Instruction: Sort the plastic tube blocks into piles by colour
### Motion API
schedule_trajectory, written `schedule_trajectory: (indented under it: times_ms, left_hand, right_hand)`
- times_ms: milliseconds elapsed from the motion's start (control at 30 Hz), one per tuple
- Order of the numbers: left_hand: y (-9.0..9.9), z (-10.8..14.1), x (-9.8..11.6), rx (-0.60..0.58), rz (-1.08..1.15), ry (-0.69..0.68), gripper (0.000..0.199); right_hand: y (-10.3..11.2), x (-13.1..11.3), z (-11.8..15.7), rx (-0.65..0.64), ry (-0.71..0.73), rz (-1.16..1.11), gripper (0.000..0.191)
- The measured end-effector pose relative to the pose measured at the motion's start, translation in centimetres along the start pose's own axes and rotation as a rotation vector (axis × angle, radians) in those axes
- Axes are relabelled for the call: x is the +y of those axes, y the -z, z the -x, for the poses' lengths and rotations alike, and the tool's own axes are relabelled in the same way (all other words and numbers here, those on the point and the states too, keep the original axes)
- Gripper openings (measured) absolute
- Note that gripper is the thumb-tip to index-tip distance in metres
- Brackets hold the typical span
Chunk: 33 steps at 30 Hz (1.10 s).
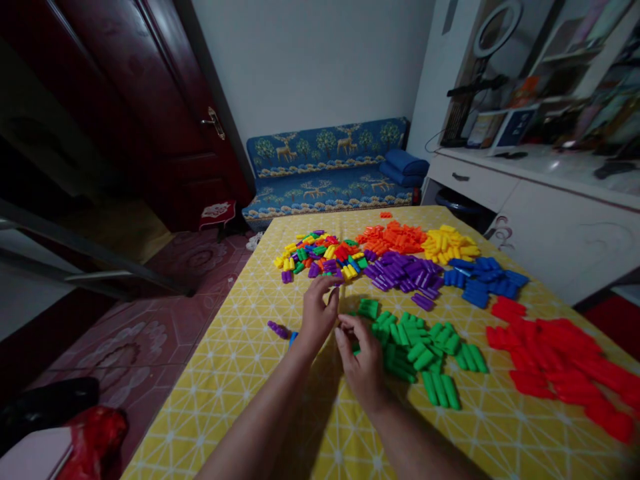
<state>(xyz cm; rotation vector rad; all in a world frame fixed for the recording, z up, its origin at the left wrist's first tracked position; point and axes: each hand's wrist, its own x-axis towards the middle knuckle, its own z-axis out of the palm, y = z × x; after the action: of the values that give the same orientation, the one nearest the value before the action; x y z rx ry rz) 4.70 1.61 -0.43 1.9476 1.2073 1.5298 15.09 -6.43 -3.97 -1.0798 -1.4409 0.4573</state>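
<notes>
Home, living area: deer-patterned blue sofa (327, 167) upper centre; dark red panelled door (170, 113) upper left; cluttered white cabinet (545, 193), ring light (497, 28) upper right.

The lone head view looks forward and steeply down over the nearby tabletop (240, 400).

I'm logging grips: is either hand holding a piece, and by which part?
That cannot be told: the left hand and right hand nearly meet, and their fingers hide anything between them. Green pieces lie beside the right hand.

Glossy plastic purple blocks (400, 272); patterned cloth tablecover (220, 407).
</notes>
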Motion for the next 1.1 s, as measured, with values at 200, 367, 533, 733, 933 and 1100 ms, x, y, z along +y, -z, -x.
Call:
schedule_trajectory:
  times_ms: [200,367,533,733,933,1100]
  left_hand:
    - [-4.4,-5.4,-2.2,-0.389,-0.437,-0.258,0.031]
    - [-7.4,-7.7,-3.6,-0.600,-0.681,-0.259,0.063]
    - [-8.7,-8.6,-4.9,-0.687,-0.749,-0.268,0.071]
    - [-7.6,-8.2,-5.3,-0.615,-0.823,-0.259,0.046]
    - [-5.8,-7.9,-4.5,-0.610,-0.914,-0.173,0.030]
    - [-6.8,-9.1,-2.8,-0.565,-0.905,-0.112,0.029]
  right_hand:
    - [0.4,-0.2,0.2,0.037,-0.014,-0.061,0.021]
    - [0.3,-0.5,0.1,0.010,-0.036,-0.053,0.020]
    - [0.5,-0.5,0.1,-0.010,-0.054,-0.061,0.021]
    - [0.4,0.0,0.3,-0.052,-0.116,-0.104,0.022]
    - [0.2,-0.1,0.3,-0.077,-0.131,-0.117,0.022]
    - [0.1,-0.5,0.3,-0.060,-0.107,-0.097,0.020]
